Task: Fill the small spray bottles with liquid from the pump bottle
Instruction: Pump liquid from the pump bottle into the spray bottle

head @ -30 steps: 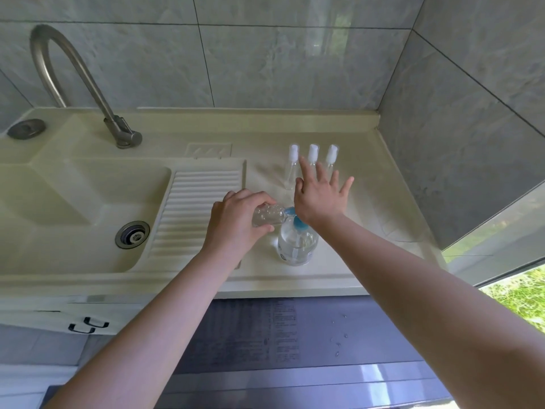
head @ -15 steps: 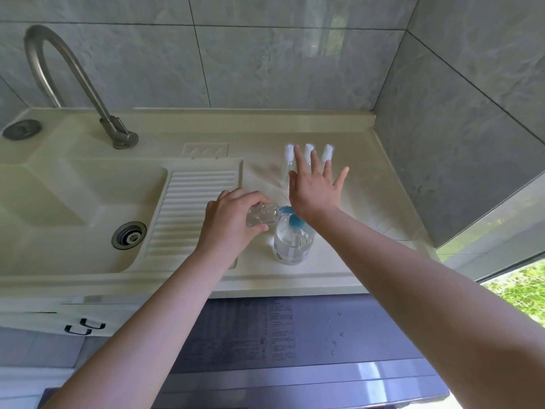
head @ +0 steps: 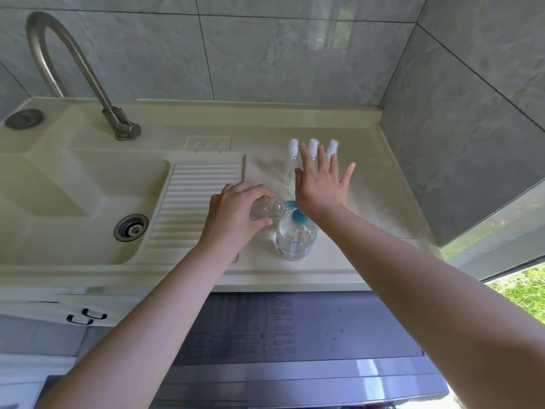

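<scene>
The left hand (head: 233,219) grips a small clear plastic spray bottle (head: 267,208) tipped sideways against the blue nozzle of the clear round pump bottle (head: 296,237) on the countertop, while the right hand (head: 320,187), flat and open, presses the pump, so a slipped mouth would likely spill liquid.

Pump bottle (head: 295,240) is clear glossy plastic w/ a blue plastic pump head (head: 298,216); the 3 small spray bottles (head: 312,149) look clear plastic w/ frosted white caps. Faucet (head: 73,69) is brushed metal, matt sheen. Countertop (head: 265,128) is smooth, cream, semi-gloss; wall tiles (head: 280,54) grey, glossy, marbled.
</scene>
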`<state>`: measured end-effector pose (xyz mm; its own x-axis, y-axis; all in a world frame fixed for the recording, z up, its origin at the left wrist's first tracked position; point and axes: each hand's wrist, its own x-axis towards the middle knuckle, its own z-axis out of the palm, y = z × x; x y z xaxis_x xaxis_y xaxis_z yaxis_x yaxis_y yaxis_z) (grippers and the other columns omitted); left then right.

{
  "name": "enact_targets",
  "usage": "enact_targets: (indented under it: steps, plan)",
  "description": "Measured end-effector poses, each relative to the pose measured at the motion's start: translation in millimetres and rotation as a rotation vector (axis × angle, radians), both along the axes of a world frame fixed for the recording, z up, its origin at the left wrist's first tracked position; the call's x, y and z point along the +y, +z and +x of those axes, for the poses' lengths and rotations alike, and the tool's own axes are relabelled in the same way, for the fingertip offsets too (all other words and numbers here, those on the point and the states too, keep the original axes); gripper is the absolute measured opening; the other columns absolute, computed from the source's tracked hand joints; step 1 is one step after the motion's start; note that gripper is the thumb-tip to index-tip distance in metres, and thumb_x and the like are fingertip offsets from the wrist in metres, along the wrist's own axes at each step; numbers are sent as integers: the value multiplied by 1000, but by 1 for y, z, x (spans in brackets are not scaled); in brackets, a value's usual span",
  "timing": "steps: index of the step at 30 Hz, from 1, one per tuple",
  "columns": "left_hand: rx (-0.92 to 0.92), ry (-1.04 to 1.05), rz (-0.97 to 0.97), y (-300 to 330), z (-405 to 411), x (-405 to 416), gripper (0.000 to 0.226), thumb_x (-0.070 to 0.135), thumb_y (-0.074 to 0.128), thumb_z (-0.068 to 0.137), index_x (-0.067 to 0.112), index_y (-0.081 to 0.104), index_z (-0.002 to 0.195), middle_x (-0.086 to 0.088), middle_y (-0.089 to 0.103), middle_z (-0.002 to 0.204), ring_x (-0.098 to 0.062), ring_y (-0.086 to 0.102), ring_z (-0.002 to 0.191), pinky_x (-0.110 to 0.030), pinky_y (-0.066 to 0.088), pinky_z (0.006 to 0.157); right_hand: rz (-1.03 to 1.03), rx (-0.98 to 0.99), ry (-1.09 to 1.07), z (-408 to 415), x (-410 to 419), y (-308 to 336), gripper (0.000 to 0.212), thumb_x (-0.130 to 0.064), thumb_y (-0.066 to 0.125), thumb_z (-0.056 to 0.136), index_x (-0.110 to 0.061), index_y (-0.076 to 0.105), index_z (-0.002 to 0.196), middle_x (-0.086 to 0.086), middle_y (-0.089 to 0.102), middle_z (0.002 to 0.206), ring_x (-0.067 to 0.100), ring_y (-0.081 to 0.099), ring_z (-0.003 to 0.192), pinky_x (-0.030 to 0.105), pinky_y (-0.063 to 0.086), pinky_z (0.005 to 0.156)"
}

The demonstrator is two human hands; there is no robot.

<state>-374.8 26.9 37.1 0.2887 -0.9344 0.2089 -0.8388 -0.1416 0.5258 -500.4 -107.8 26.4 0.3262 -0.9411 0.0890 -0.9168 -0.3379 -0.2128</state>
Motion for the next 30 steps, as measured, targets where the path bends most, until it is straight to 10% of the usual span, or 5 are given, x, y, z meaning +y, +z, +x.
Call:
enact_targets:
  steps: [30]
  plan:
    - [-1,38,-31,-6,-3,5,44,30,85,71,38,67,111,18,61,101,-17,51,100,-34,38,87,-149,135,64,1,0,8,60,-40,23,106,-32,-6,158,12,-1,167,41,-4,152,66,-7,116]
